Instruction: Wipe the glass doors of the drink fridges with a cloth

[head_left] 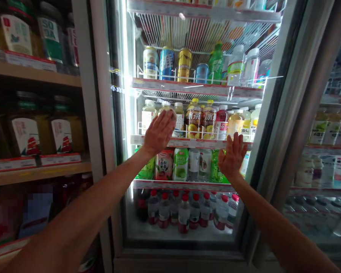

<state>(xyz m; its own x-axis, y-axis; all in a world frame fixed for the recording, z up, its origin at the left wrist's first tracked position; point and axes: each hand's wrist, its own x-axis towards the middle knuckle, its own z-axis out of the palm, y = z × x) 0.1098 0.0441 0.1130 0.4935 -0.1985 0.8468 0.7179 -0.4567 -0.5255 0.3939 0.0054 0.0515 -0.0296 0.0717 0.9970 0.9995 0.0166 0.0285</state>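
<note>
Both my arms reach forward to an upright glass-door drinks fridge (184, 242). My left hand (160, 131) is raised flat, its fingers stretched up and to the right, in front of the shelf of tea bottles. A small pale patch at its fingertips may be a reflection in the glass; I cannot tell. Lower and to the right, my right hand (232, 154) has its fingers up and its thumb apart, with nothing in it. Both palms face the glass; whether they touch it is hard to see. Behind it stand brown tea bottles (193, 119) with yellow caps and juice cartons (181, 164).
Higher up are drink cans (167, 63) and a green bottle (216, 63). Red-capped water bottles (184, 214) fill the fridge bottom. Wooden shelves with large bottles (27, 127) stand close on the left. Another drinks fridge (321, 151) is at the right, past the metal door frame.
</note>
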